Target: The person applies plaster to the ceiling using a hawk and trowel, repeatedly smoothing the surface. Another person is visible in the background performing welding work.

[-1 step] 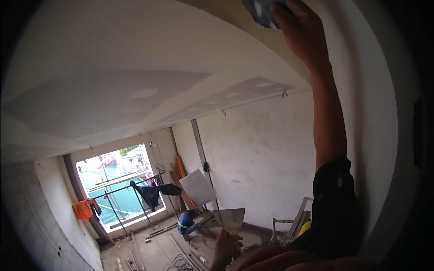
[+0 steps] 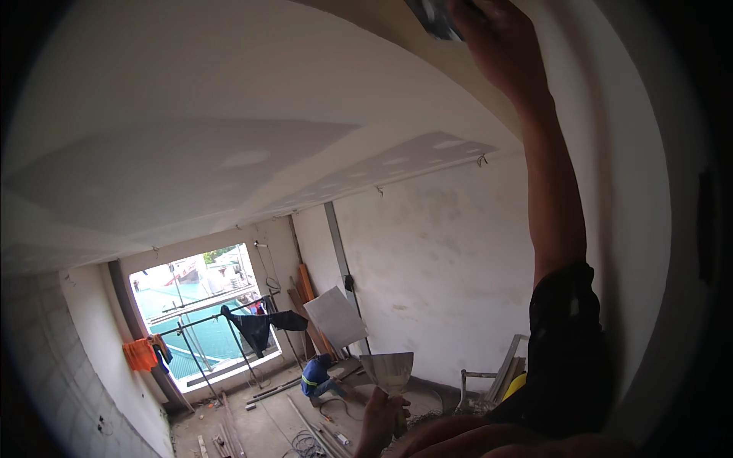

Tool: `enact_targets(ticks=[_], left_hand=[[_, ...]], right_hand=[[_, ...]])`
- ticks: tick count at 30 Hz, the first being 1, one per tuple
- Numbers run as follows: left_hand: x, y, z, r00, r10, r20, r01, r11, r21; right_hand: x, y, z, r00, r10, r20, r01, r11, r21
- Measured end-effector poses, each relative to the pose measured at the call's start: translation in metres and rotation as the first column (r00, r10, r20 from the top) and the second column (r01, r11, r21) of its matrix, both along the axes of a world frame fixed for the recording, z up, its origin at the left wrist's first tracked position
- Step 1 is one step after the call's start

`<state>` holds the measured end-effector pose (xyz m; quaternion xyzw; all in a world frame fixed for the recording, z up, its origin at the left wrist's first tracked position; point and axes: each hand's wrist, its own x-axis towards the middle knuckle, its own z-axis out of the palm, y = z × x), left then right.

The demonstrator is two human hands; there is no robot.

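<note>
At twelve o'clock the right hand (image 2: 496, 46), arm stretched up, closes its fingers on a dark flat scraper blade (image 2: 434, 17) pressed against the pale plastered ceiling (image 2: 229, 114). At six o'clock the left hand (image 2: 379, 427) grips the handle of a broad metal putty knife (image 2: 389, 372), its blade standing upright. At seven o'clock, far below, a crouching worker in blue (image 2: 314, 379) is on the floor near a window (image 2: 200, 305), with an orange cloth (image 2: 140, 353) on a rail.
</note>
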<state>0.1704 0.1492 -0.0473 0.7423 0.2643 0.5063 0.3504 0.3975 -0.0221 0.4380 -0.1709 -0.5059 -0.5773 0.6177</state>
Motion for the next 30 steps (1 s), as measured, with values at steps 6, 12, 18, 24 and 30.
enact_targets(ticks=[6,12,18,24,30], left_hand=[[-0.001,-0.008,-0.003,0.993,0.006,0.122,0.027,0.965,-0.262],[-0.004,0.001,-0.009,0.930,-0.134,0.343,0.254,0.907,-0.336],[-0.009,-0.007,0.001,0.949,-0.105,0.299,0.219,0.898,-0.381],[-0.012,-0.014,0.012,0.967,-0.093,0.239,0.196,0.868,-0.456],[-0.013,-0.019,0.018,0.967,-0.114,0.229,0.204,0.884,-0.421]], right_hand=[[-0.028,0.003,0.059,0.974,-0.188,0.123,0.155,0.959,0.239],[-0.045,0.012,0.088,0.961,-0.219,0.169,0.152,0.928,0.340],[-0.052,0.021,0.099,0.946,-0.284,0.158,0.212,0.907,0.363],[-0.055,0.027,0.098,0.946,-0.274,0.174,0.210,0.925,0.318],[-0.061,0.032,0.092,0.939,-0.272,0.211,0.197,0.927,0.319]])
